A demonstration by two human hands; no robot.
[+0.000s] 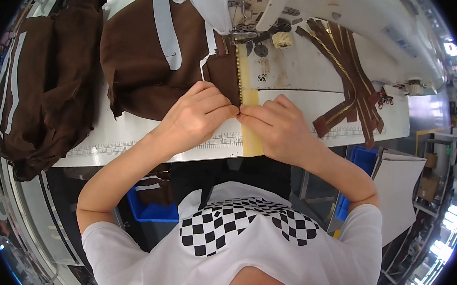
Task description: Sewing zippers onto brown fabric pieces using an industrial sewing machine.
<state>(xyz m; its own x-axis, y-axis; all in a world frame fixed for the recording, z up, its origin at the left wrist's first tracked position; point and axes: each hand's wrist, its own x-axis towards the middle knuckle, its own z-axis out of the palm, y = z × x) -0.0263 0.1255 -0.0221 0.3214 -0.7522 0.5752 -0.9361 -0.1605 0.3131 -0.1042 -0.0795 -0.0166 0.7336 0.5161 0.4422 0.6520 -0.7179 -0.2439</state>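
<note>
A brown fabric piece (150,84) with pale grey strips lies on the white sewing machine bed (295,116). A brass-toothed zipper (238,73) runs along its right edge beside a yellow tape band (252,143), up to the presser foot area (241,34). My left hand (202,112) is closed in a pinch at the lower end of the zipper, fingertips against the brown fabric. My right hand (275,126) is also closed, its thumb and finger pinching at that same end just right of the left fingertips. The exact bit held is mostly hidden under the fingers.
A pile of brown pieces (54,80) lies at the left. Several loose brown zippers (345,65) lie at the right beside the machine body (389,20). Blue bins (151,211) sit below the table edge, and a pale board (398,183) stands at lower right.
</note>
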